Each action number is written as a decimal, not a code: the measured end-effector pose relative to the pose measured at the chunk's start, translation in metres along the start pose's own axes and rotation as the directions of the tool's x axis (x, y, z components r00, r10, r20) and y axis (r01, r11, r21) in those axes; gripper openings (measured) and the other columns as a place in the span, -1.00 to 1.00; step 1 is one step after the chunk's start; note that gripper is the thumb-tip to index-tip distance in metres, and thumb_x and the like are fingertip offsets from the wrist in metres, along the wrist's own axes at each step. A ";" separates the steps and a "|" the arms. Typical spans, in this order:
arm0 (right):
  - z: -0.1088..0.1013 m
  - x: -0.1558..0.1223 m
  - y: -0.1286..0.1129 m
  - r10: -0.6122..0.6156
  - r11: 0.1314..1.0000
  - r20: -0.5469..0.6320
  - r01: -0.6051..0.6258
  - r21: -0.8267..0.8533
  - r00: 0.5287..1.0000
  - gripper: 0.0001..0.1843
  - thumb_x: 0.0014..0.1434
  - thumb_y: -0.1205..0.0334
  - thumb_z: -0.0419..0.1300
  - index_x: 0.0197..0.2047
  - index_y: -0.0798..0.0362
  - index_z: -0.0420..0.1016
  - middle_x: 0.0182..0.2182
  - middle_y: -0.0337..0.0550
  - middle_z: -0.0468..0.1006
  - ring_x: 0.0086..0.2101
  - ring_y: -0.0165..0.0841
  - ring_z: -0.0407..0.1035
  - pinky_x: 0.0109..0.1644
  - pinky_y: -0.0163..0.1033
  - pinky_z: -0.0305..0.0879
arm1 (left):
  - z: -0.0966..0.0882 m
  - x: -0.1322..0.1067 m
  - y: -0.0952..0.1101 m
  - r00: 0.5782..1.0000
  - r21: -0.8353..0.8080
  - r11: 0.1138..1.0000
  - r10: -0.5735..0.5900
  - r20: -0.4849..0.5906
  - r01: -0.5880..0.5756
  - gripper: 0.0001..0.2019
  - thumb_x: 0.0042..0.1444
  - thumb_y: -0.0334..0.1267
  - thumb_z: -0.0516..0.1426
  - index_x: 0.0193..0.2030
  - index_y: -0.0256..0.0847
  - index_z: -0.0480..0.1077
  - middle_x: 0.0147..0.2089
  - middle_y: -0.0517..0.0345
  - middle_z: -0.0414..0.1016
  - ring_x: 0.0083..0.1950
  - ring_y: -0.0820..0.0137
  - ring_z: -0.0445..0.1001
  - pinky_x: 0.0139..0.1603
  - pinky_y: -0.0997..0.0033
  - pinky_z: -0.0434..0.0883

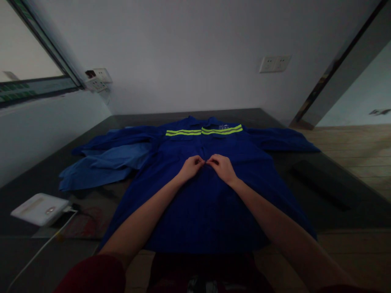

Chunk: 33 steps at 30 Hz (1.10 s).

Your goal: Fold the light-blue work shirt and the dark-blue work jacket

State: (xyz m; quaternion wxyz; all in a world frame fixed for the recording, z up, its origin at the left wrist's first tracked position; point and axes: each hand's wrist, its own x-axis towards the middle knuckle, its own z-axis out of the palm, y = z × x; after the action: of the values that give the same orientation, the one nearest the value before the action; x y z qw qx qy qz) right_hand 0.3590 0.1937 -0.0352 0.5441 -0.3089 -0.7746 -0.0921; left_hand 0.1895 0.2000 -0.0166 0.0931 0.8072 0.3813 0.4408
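Observation:
A dark blue work jacket (201,203) with yellow reflective stripes (204,131) across the chest lies flat, front up, on a dark table (336,211). Both sleeves spread out to the sides. My left hand (191,167) and my right hand (222,167) meet at the middle of the jacket's front, fingers pinched on the front placket. What exactly sits between the fingertips is too small to make out.
A lighter blue garment (104,165) lies crumpled under the jacket's left sleeve. A white device (39,208) with a cable sits at the table's left edge. A dark flat object (319,183) lies at the right. Wall sockets (274,64) are behind.

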 end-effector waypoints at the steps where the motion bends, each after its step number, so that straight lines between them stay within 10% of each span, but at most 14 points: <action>1: 0.000 0.000 -0.001 0.015 0.999 -0.012 -0.014 0.032 1.000 -0.81 0.18 0.28 0.16 -0.47 0.06 0.46 -0.48 -0.21 0.50 -0.42 -0.38 0.35 -0.32 -0.31 0.17 | 0.000 0.000 0.001 1.000 0.010 1.000 0.006 0.001 -0.006 -0.83 0.11 -0.26 0.08 -0.45 -0.28 0.37 -0.50 0.23 0.37 -0.44 0.47 0.29 -0.41 0.50 0.18; 24: -0.001 0.002 -0.004 0.153 0.972 -0.083 -0.135 0.191 0.985 -0.81 0.08 0.18 0.21 -0.50 0.08 0.48 -0.56 -0.20 0.52 -0.52 -0.39 0.35 -0.42 -0.31 0.18 | 0.002 -0.006 0.009 1.000 0.066 0.998 -0.011 -0.026 0.012 -0.83 0.03 -0.22 0.14 -0.48 -0.26 0.34 -0.52 0.27 0.34 -0.46 0.48 0.28 -0.44 0.51 0.16; 33: 0.005 0.005 0.010 0.349 0.810 0.042 -0.324 0.488 0.936 -0.64 -0.09 -0.08 0.29 -0.53 0.07 0.43 -0.62 -0.22 0.46 -0.58 -0.38 0.34 -0.46 -0.28 0.28 | 0.000 -0.008 0.016 1.000 0.150 0.988 0.029 -0.009 -0.027 -0.87 0.05 -0.26 0.12 -0.46 -0.25 0.34 -0.50 0.25 0.36 -0.45 0.47 0.30 -0.41 0.48 0.17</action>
State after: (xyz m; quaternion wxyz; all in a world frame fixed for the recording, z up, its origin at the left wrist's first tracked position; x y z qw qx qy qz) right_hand 0.3600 0.2054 -0.0348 0.6308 -0.2915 -0.6917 0.1965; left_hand 0.1953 0.1835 -0.0137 0.0237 0.8147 0.4025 0.4167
